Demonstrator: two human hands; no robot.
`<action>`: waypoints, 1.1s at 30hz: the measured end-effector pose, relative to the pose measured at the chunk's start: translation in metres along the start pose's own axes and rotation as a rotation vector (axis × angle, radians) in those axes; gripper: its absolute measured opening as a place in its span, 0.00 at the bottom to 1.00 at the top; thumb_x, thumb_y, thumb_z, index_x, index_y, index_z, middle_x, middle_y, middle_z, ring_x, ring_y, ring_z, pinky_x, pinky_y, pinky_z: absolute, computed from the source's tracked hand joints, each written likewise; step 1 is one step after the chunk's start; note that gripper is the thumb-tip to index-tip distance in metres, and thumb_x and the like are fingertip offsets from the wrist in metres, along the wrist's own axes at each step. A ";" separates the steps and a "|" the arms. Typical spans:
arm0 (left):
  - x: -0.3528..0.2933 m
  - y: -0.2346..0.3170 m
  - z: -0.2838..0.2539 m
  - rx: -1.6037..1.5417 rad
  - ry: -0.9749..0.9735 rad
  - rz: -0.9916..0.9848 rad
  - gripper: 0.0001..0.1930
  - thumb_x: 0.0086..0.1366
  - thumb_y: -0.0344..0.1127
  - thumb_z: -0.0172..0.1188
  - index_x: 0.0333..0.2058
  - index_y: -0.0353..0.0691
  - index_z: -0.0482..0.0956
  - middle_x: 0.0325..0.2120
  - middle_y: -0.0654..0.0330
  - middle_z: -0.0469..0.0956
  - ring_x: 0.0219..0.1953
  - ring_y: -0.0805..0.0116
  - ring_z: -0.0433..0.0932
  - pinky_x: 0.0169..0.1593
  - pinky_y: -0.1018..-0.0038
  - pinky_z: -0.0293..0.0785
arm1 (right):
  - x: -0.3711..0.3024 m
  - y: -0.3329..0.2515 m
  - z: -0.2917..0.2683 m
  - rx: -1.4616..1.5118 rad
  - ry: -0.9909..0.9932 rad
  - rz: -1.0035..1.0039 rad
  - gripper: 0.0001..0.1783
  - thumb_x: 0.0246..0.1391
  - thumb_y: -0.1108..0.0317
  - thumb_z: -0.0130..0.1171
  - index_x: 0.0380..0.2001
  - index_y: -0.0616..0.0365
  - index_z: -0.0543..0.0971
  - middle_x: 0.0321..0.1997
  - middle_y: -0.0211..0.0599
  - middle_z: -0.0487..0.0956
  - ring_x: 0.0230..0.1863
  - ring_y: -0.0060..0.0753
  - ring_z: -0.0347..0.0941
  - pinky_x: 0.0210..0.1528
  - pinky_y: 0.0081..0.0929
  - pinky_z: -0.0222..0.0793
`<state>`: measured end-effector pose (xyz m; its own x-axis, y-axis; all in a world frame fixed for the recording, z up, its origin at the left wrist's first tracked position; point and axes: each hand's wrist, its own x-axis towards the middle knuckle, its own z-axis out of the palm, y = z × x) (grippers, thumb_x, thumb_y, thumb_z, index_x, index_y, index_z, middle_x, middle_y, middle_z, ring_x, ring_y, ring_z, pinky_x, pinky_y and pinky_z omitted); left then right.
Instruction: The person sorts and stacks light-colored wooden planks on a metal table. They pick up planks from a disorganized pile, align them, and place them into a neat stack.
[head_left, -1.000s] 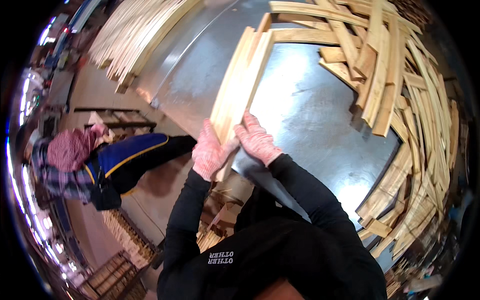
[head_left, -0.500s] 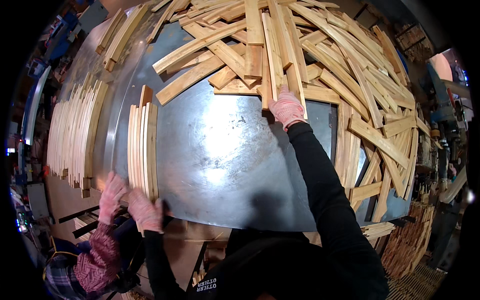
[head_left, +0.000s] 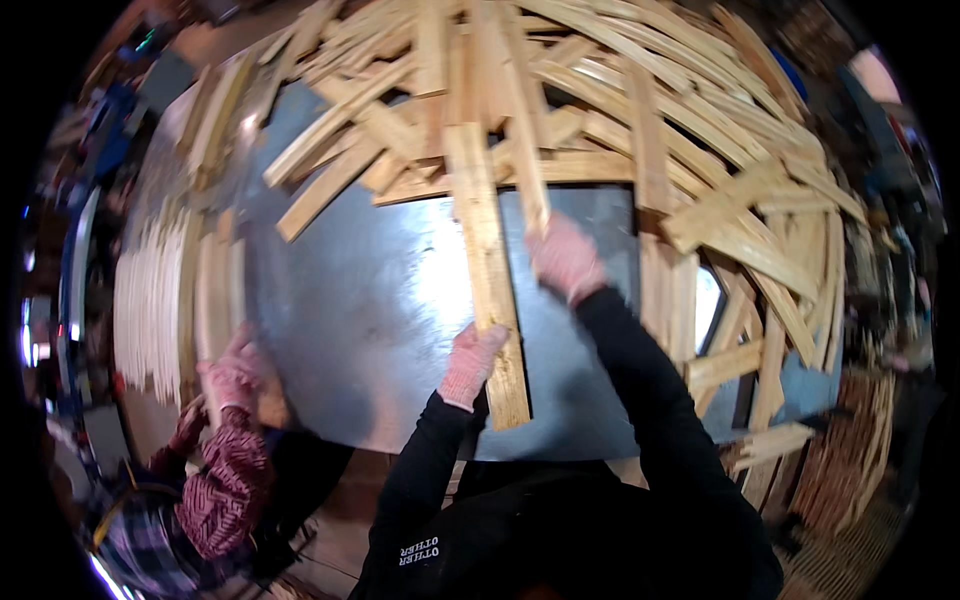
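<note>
A long wooden board (head_left: 484,250) lies on the metal tabletop (head_left: 370,300), running from the pile toward my body. My left hand (head_left: 473,365), in a pale pink glove, grips its left edge close to the near end. Farther up and to the right, my gloved right hand (head_left: 568,258) is closed round the near end of a narrower wooden strip (head_left: 527,150), whose far end reaches into the pile. Slight blur softens both hands. The pile of wooden boards (head_left: 400,185) spreads in crossing layers over the far side.
At the left, a co-worker's gloved hand (head_left: 232,375) rests at a short stack of boards (head_left: 222,290). Beyond it stands a row of pale strips (head_left: 150,300). More boards (head_left: 750,230) overlap along the table's right side, and a wood stack (head_left: 835,450) stands below at the right.
My left hand has left the stack at the left and now holds a board at the middle. My right hand has drawn its strip nearer. The co-worker's hand has moved onto the stack.
</note>
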<state>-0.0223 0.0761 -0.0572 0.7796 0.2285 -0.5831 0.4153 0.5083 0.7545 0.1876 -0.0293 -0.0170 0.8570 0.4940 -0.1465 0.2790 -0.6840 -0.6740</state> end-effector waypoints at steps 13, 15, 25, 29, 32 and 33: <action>-0.026 -0.083 0.158 -0.173 0.110 0.028 0.20 0.61 0.33 0.67 0.50 0.36 0.74 0.36 0.65 0.77 0.36 0.72 0.76 0.44 0.73 0.75 | -0.011 0.168 -0.143 -0.500 0.741 0.578 0.48 0.53 0.47 0.65 0.68 0.65 0.59 0.61 0.67 0.68 0.59 0.65 0.68 0.61 0.51 0.67; -0.032 -0.099 0.158 -0.158 0.107 -0.001 0.19 0.61 0.33 0.67 0.50 0.38 0.74 0.35 0.67 0.76 0.35 0.74 0.74 0.43 0.75 0.73 | -0.026 0.161 -0.150 -0.363 0.519 0.575 0.45 0.52 0.49 0.65 0.66 0.64 0.61 0.55 0.61 0.74 0.56 0.64 0.71 0.58 0.51 0.70; -0.051 -0.124 0.153 -0.095 0.188 -0.008 0.20 0.63 0.35 0.66 0.51 0.35 0.74 0.37 0.61 0.79 0.35 0.72 0.77 0.41 0.73 0.75 | -0.220 0.190 -0.159 -0.371 0.320 -0.045 0.43 0.46 0.60 0.67 0.67 0.57 0.66 0.61 0.50 0.73 0.60 0.56 0.69 0.63 0.47 0.66; -0.078 -0.105 0.121 0.173 0.310 0.003 0.18 0.61 0.37 0.66 0.46 0.34 0.77 0.33 0.63 0.79 0.32 0.74 0.75 0.37 0.75 0.73 | -0.147 0.265 -0.241 -0.692 0.349 -0.098 0.50 0.46 0.58 0.69 0.70 0.57 0.60 0.63 0.47 0.72 0.63 0.53 0.68 0.68 0.46 0.61; -0.100 -0.100 0.109 0.236 0.356 0.087 0.15 0.63 0.36 0.64 0.45 0.36 0.77 0.28 0.65 0.76 0.28 0.76 0.72 0.32 0.75 0.71 | -0.110 0.307 -0.294 -0.896 0.219 -0.036 0.55 0.46 0.52 0.72 0.73 0.55 0.55 0.65 0.46 0.71 0.67 0.51 0.66 0.70 0.45 0.58; -0.104 -0.106 0.094 0.308 0.342 0.138 0.15 0.63 0.36 0.64 0.45 0.35 0.76 0.28 0.65 0.77 0.28 0.76 0.72 0.32 0.75 0.71 | -0.099 0.323 -0.299 -0.863 0.120 -0.002 0.55 0.46 0.50 0.72 0.73 0.54 0.55 0.65 0.47 0.71 0.67 0.51 0.66 0.70 0.45 0.58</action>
<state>-0.1033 -0.0798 -0.0483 0.6600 0.5625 -0.4980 0.4787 0.1961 0.8558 0.3221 -0.4600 -0.0042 0.8824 0.4691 -0.0356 0.4699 -0.8749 0.1172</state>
